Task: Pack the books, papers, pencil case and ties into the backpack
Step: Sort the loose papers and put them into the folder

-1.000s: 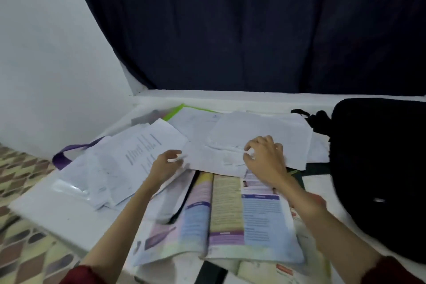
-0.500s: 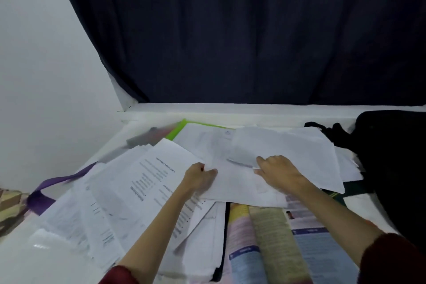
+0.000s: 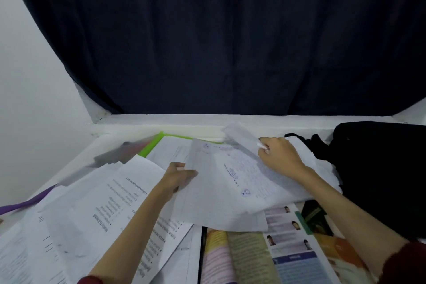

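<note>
**Both hands on a sheaf of papers beside the backpack**

At the centre of the frame, a person's left hand grips the left edge of a loose stack of white papers, fingers tucked beneath the sheets and thumb on top. The right hand, right of centre, is curled round the far corner of the same stack, pinching a sheet that lifts and blurs toward the back of the white table. Both forearms reach in from the bottom edge, dark red sleeves showing at the cuffs.

More printed sheets fan across the lower left of the frame, under the left forearm. An open book with coloured pages lies at the bottom centre, partly covered by the held stack. A green folder edge shows behind the papers, with a purple strap at the left edge; whether this is one of the ties cannot be told. The black backpack sits at the right edge, just beside the papers. A dark curtain fills the upper frame.
</note>
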`<state>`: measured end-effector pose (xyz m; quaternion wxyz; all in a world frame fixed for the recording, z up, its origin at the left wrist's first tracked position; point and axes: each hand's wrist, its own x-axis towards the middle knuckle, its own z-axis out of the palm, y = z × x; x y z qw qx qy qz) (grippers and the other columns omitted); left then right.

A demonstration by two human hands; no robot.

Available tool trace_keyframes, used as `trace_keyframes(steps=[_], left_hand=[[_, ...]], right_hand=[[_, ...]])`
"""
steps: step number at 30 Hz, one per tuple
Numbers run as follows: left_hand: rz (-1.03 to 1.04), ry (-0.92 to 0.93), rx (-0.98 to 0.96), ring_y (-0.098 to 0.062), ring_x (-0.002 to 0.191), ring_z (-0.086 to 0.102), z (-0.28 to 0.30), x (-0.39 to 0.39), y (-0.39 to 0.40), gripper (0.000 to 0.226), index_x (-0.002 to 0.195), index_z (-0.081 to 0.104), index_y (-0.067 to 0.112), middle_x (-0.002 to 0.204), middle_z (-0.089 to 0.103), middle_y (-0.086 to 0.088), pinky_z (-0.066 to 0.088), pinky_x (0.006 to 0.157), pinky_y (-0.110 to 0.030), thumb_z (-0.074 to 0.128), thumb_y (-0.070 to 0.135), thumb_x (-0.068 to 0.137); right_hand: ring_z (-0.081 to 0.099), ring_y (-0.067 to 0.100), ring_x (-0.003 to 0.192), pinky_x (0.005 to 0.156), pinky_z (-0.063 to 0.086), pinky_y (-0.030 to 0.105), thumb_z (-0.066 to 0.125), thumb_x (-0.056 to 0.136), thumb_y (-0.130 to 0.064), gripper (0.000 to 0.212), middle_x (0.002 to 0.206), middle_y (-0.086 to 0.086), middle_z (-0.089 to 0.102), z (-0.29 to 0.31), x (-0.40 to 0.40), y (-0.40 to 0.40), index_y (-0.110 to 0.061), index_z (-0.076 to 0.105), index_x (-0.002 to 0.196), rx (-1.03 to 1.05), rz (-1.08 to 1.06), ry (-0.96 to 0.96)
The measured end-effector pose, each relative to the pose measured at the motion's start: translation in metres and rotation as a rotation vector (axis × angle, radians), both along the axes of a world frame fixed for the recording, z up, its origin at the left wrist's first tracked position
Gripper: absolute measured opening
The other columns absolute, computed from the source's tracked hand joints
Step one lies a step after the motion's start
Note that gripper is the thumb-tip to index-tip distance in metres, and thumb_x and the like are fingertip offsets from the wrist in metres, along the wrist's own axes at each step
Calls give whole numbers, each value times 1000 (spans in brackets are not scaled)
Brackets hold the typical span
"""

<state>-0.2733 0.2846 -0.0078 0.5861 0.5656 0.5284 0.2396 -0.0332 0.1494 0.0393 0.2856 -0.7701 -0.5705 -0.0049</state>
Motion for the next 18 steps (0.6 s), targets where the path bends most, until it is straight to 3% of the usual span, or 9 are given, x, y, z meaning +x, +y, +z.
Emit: trace_keyframes(steps=[2,4,6,9,11,14,18], left_hand=[[-52,-57,-38,-23,82,65,3,6,0,48,121,45,7,108,66,-14,53,59,-28,72,15,83],[-123,-6,-13,-27,87,68,1,10,-1,41,120,56,2,104,69,-13,54,65,-31,69,18,85],[-126,6,8,-27,88,67,-3,12,-4,34,117,61,1,103,69,-13,53,67,-31,67,18,88],[-77,-9,19,-23,83,65,-10,11,-7,27,112,60,2,96,68,-10,51,64,-28,64,16,90],[-57,-15,27,-17,75,63,-13,10,-8,18,107,60,7,85,66,-2,48,60,-24,63,15,91],[-50,-16,31,-22,83,65,-18,9,-6,27,114,61,3,91,68,-5,51,70,-30,63,16,91],[-53,-21,47,-24,86,65,-20,7,-6,29,116,61,3,95,68,-6,51,75,-32,63,18,91]], right_hand=[[40,15,53,50,30,25,47,90,-11,24,58,-1,46,-5,0,-7,-15,47,66,-178,115,-104],[55,13,70,62,39,25,53,90,-20,15,83,0,65,-20,-4,-14,-15,67,91,-348,231,-131],[54,13,109,87,42,24,62,86,-32,41,122,-4,59,-33,-3,-19,-19,60,125,-497,311,-61],[36,12,124,104,34,28,74,77,-38,75,138,-7,38,-41,6,-20,-23,39,142,-641,434,-65],[33,13,123,105,34,30,75,73,-37,85,140,-6,34,-46,5,-19,-22,32,145,-682,470,-142],[36,17,122,101,38,31,71,75,-35,82,139,-3,35,-49,-6,-22,-20,31,145,-670,459,-269],[48,23,112,89,44,33,52,88,-22,54,132,6,47,-58,-16,-24,-11,39,138,-595,446,-476]])
